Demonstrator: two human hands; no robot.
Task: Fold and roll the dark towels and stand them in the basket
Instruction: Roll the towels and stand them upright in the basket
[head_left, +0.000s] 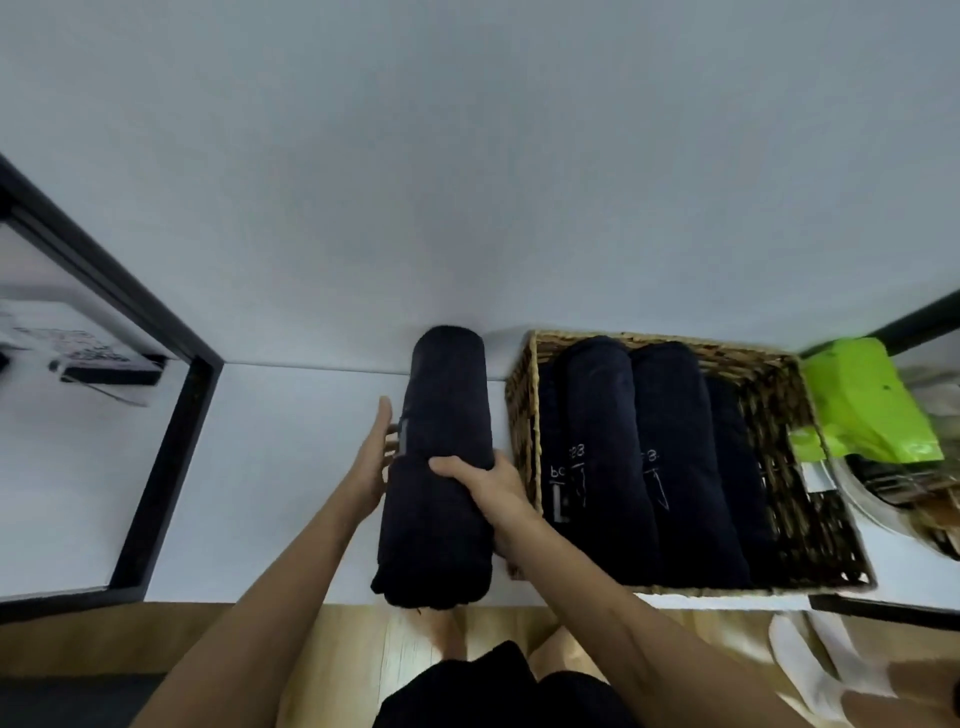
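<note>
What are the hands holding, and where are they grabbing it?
A rolled dark towel. The right hand grips its middle from the basket side; the left hand presses flat against the other side.

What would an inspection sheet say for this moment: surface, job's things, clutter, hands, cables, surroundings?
Surface: white tabletop, bare at left.
Job's things: rolled dark towel held beside the wicker basket; at least three rolled towels already in the basket, free space at its right.
Clutter: green bag right of the basket.
Hands: left hand flat against the roll's left side; right hand grips the roll.
Cables: nothing seen.
Surroundings: black frame at left, white wall behind, wood floor below.
</note>
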